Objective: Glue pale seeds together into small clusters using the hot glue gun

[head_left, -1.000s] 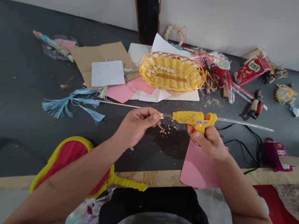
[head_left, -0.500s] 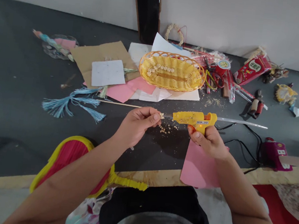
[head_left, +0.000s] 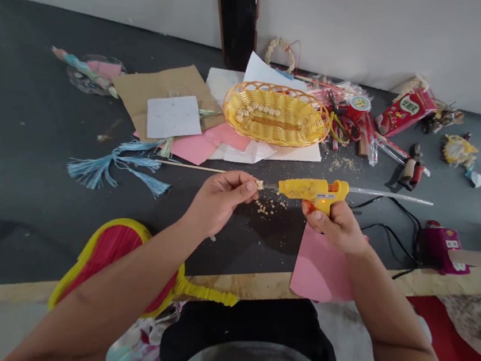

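Note:
My right hand (head_left: 335, 225) is wrapped round the grip of a yellow hot glue gun (head_left: 304, 189), which points left. A long clear glue stick (head_left: 390, 196) sticks out of its back end. Between the thumb and fingers of my left hand (head_left: 226, 201) is a small cluster of pale wooden pieces (head_left: 259, 185). The gun's metal nozzle is at or very close to this cluster; whether they touch I cannot tell. Below the nozzle, several tiny wooden bits (head_left: 267, 208) lie scattered on the dark table (head_left: 232, 255).
Behind my hands, a yellow woven basket (head_left: 272, 135) holds a row of similar pale clusters (head_left: 259, 110). Blue tassels (head_left: 121, 164) and a thin stick (head_left: 190, 166) lie left. Pink paper (head_left: 321, 271) is under my right wrist. A purple power box (head_left: 439, 246) with black cords (head_left: 391, 229) stands right.
Both hands stay almost in the same place. The glue gun and the small cluster have shifted only very slightly.

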The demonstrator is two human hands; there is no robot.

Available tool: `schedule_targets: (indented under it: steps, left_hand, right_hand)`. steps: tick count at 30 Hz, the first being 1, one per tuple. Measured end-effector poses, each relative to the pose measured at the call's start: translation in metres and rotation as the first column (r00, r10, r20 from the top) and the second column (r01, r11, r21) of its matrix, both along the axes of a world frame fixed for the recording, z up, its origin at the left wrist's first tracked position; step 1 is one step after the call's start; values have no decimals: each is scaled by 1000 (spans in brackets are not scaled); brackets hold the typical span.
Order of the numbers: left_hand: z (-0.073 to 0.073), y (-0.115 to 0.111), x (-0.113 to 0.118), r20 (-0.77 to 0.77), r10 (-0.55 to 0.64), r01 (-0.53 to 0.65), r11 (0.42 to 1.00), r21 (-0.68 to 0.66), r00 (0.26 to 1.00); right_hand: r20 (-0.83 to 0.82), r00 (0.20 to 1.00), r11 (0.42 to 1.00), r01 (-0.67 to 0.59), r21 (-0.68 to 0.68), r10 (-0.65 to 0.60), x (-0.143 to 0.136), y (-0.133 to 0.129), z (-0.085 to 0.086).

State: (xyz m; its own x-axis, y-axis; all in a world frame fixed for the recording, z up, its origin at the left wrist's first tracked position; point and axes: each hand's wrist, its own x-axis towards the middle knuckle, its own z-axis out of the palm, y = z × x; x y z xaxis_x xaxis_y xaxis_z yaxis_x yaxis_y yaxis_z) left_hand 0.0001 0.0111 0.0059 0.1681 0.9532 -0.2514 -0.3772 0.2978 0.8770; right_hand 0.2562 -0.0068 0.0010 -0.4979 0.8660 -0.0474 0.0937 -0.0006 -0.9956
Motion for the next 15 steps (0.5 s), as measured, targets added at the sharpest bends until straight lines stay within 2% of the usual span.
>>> schedule_targets:
  steps: [15]
  left_hand:
    - [-1, 0, 0, -23, 0, 0, 1000, 15, 1000]
  right_hand:
    - [-25, 1000, 998, -1, -63, -1, 0, -1, -1]
